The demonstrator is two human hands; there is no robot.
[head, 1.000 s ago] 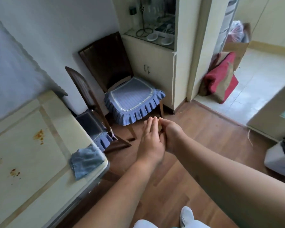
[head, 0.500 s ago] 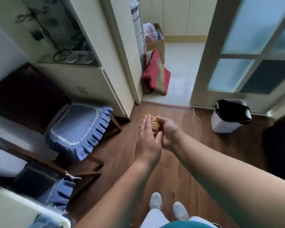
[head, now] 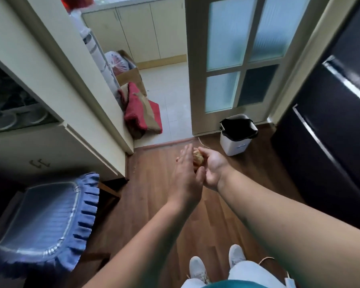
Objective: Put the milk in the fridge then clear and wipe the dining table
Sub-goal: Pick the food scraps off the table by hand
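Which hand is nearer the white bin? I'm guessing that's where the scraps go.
Right. The right hand, holding the crumpled scrap, is closer to the white bin; the left hand sits beyond it, farther left.

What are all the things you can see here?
Food scrap: one, tan, held between the hands.
Bin: one, white with black liner, on the wood floor by the glass door.
Fridge: one, black, far right.
Chair cushion: one, blue, frilled, lower left.
Cabinet: one, cream, left.
Red bag: one, slumped in the doorway.
Shoes: two, white, bottom.
Left hand: one, fingers straight, beside the scrap.
Right hand: one, curled round the scrap.
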